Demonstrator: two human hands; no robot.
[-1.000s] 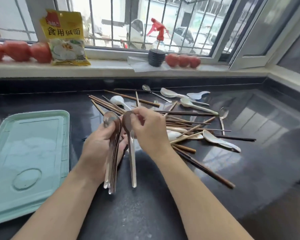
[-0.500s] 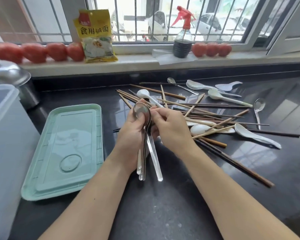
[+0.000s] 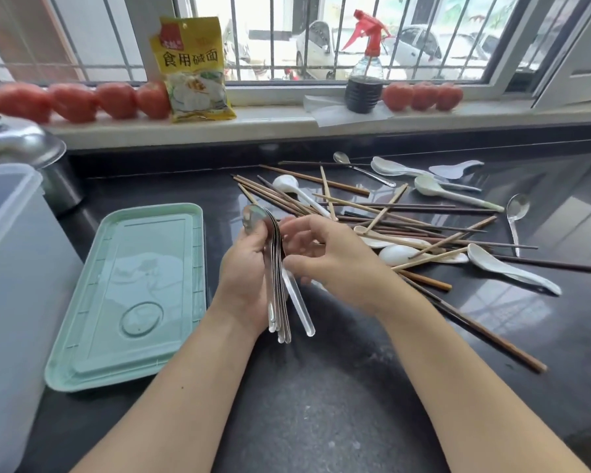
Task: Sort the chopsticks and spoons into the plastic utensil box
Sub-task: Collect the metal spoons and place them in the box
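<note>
Head: left hand (image 3: 244, 268) grip holds spoon stack (image 3: 276, 274); right hand (image 3: 335, 261) fingers loose.

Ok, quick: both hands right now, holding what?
Left hand: grips the stack of metal spoons.
Right hand: fingers loosely curled beside the stack, holding nothing.

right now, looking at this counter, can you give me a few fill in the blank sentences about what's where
1. The left hand grips a stack of metal ____.
2. The green lid lies on the counter to the ____ of both hands.
3. The yellow packet stands on the windowsill beside a row of red ____.
4. The spray bottle on the windowsill has a ____ trigger.

Missing words: spoons; left; tomatoes; red
</note>
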